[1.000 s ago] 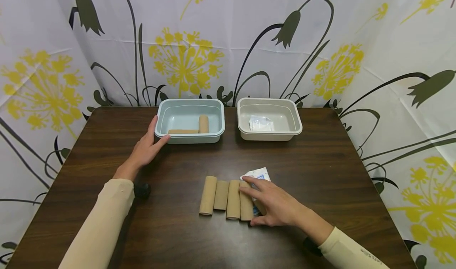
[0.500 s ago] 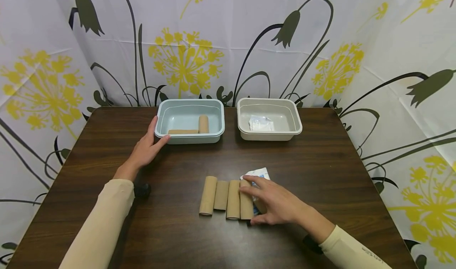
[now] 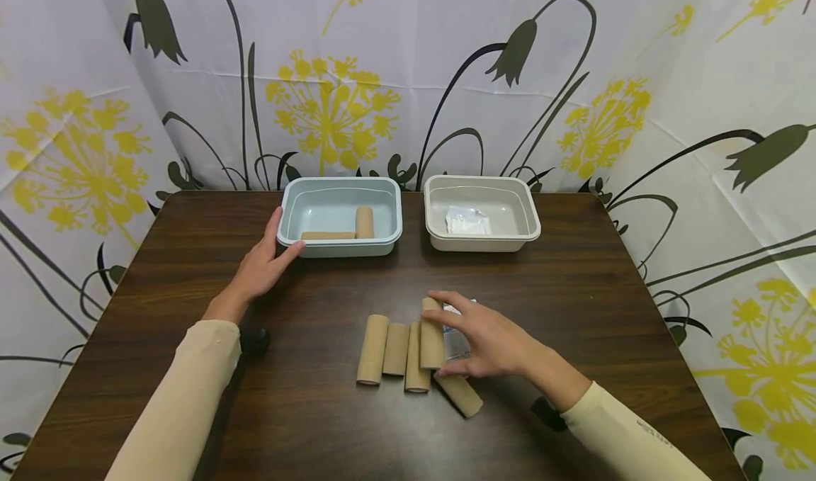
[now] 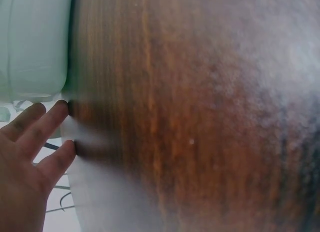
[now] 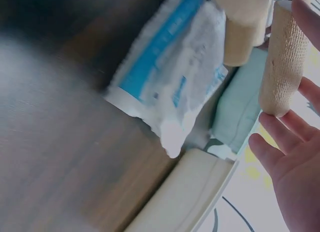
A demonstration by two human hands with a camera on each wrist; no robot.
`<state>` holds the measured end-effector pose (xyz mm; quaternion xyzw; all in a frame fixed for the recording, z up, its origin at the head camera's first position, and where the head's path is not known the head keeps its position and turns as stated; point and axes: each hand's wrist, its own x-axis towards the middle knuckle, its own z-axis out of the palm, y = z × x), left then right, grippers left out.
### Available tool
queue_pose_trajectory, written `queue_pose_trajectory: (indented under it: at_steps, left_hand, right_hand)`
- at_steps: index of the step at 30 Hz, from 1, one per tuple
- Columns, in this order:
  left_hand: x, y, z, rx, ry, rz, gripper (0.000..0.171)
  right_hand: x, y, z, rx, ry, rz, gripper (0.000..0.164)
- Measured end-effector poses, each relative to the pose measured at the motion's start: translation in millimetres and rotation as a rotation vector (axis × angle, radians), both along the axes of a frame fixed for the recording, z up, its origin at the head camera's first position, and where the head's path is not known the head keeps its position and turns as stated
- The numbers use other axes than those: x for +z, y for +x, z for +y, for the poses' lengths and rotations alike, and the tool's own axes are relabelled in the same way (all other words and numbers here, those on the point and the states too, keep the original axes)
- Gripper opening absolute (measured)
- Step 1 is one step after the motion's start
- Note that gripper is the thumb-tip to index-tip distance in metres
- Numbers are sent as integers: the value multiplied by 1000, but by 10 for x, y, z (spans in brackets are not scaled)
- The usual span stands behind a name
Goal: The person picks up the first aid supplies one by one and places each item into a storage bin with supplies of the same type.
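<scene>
My right hand (image 3: 497, 343) holds a beige bandage roll (image 3: 431, 338) between thumb and fingers, raised over the table; its surface looks woven in the right wrist view. Below lie several similar rolls side by side, such as the leftmost roll (image 3: 372, 350), and one slanted roll (image 3: 460, 397) nearer the front. Partly hidden behind the right hand is a white-and-blue packet (image 5: 175, 77). My left hand (image 3: 260, 268) touches the left side of the light blue bin (image 3: 341, 249), fingers fairly straight and thumb at its front corner. Two beige rolls (image 3: 364, 222) lie in that bin.
An off-white bin (image 3: 481, 244) with a white packet (image 3: 467, 220) in it stands right of the blue bin. Both are near the back edge of the dark wooden table (image 3: 306, 424). A flower-patterned curtain (image 3: 408, 63) hangs behind.
My right hand has picked up the bandage roll and moved it up and slightly left. The slanted roll beneath now shows, lying nearer the front. My left hand stays put.
</scene>
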<state>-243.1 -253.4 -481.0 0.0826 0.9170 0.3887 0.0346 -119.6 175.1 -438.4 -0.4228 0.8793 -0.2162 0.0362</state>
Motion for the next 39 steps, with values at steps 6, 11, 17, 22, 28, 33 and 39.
queue_pose_trajectory:
  at_steps: [6, 11, 17, 22, 28, 33, 39]
  left_hand:
    - [1, 3, -7, 1, -5, 0, 87]
    - [-2, 8, -3, 0, -5, 2, 87]
    - [-26, -5, 2, 9, -7, -7, 86]
    - [-19, -9, 7, 9, -3, -6, 86]
    - [-21, -12, 12, 11, 1, -16, 86]
    - [-35, -10, 12, 8, 3, -10, 86]
    - [-38, -20, -2, 6, 8, 0, 86]
  right_hand:
    - [57, -227, -82, 5, -50, 15, 85]
    - [86, -452, -163, -3, -108, 30, 84]
    - [95, -705, -261, -28, -142, 58, 84]
    - [117, -898, -399, -60, -154, 62, 81]
    - [156, -1096, -598, -113, -125, 66, 79]
    - [192, -1245, -710, -178, -86, 57, 78]
    - [226, -1407, -812, -226, -76, 44, 78]
